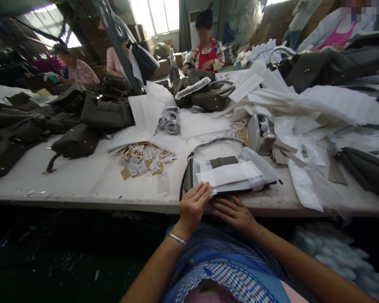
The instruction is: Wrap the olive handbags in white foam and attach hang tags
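A dark olive handbag (188, 179) lies at the table's front edge, its strap (219, 141) arched behind it. White foam sheet (227, 173) covers most of its upper face, with clear plastic wrap (259, 164) at the right end. My left hand (194, 203) rests its outstretched fingers on the left end of the foam, by the bag's near corner. Against the near side of the bag, my right hand (235, 213) has its fingers stretched out, the tips partly under the bag's edge. Neither hand is closed around anything.
Stringed paper tags (145, 160) lie in a pile left of the bag. A tape dispenser (261, 135) stands behind its right end. More dark bags (105, 110) are heaped left, with foam sheets (303, 101) at right. Co-workers (205, 50) are across the table (82, 179).
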Demonstrator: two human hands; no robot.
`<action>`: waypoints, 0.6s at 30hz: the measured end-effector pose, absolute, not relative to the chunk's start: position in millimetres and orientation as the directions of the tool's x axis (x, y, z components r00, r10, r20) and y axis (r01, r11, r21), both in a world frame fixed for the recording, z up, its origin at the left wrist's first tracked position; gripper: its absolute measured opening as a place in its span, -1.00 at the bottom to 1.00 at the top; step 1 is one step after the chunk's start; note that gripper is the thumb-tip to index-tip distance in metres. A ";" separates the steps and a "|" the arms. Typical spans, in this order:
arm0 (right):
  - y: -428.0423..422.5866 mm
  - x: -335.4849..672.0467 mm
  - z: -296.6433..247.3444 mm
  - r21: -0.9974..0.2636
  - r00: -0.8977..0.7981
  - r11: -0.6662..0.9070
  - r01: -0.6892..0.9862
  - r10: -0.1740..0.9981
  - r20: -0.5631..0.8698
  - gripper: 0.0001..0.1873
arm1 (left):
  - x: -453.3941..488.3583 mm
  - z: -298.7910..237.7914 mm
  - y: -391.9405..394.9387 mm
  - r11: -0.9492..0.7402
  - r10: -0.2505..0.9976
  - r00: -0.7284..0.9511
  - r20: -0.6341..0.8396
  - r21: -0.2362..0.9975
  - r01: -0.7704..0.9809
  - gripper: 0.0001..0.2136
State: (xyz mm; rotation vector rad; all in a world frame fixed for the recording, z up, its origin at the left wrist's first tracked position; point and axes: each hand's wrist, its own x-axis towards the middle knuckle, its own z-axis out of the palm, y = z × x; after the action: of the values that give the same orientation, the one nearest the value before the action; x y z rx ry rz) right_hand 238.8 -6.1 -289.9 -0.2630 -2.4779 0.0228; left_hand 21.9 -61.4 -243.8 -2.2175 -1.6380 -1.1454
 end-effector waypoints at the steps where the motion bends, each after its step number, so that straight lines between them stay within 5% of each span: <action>1: -6.6 236.9 -289.3 -0.105 -0.758 0.981 0.163 0.192 0.623 -0.65 | 22.0 -243.6 -61.4 -0.389 0.750 0.110 0.652 0.301 0.870 -0.63; 8: -23.8 234.6 -281.3 -0.329 -0.668 0.939 0.102 0.309 0.677 -0.72 | 23.5 -244.0 -61.0 -0.379 0.749 0.085 0.657 0.319 0.869 -0.63; 18: -39.6 224.0 -262.8 -0.410 -0.617 0.902 0.136 0.401 0.677 -0.70 | 24.8 -252.8 -57.4 -0.371 0.723 0.082 0.686 0.285 0.884 -0.63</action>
State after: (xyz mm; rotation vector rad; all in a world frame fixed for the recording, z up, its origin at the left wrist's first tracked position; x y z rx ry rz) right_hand 224.0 -39.6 -262.8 -0.3820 -2.2275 0.4059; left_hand 24.8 -57.4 -252.8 -2.1506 -1.6280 -1.1622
